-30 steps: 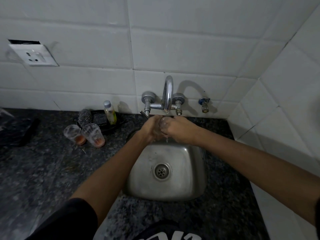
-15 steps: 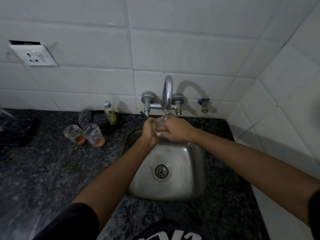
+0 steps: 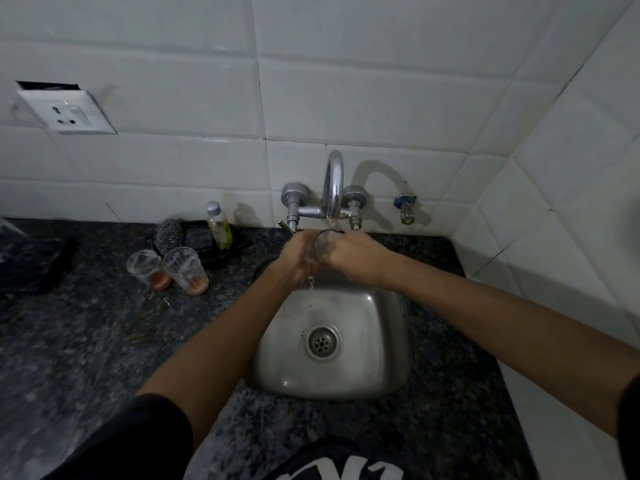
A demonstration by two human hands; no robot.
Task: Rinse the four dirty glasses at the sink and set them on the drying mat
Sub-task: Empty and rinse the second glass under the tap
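We hold one clear glass [image 3: 322,244] between both hands under the spout of the curved chrome tap [image 3: 333,188], rim up toward the stream, and water spills from below it into the steel sink [image 3: 377,344]. Our left hand [image 3: 298,259] wraps the glass from the left with its fingers curled round the wall, and our right hand [image 3: 358,259] closes on it from the other side; whether any fingers reach inside to rub we cannot quite tell, since the light is dim and the knuckles hide the rim. We judge the job is in its early or middle part: this glass is mid-rinse, and two dirty glasses [image 3: 169,270] wait upright and touching on the speckled dark stone counter [image 3: 86,341], each smeared and holding an orange-red residue at the bottom. A fourth glass does not show, and the dark flat thing at the far left [image 3: 31,265] may be the drying mat, though it is too murky to say. The glasses are small, tapered and thin-walled; the basin is brushed metal with rounded corners and a round drain [image 3: 322,342].
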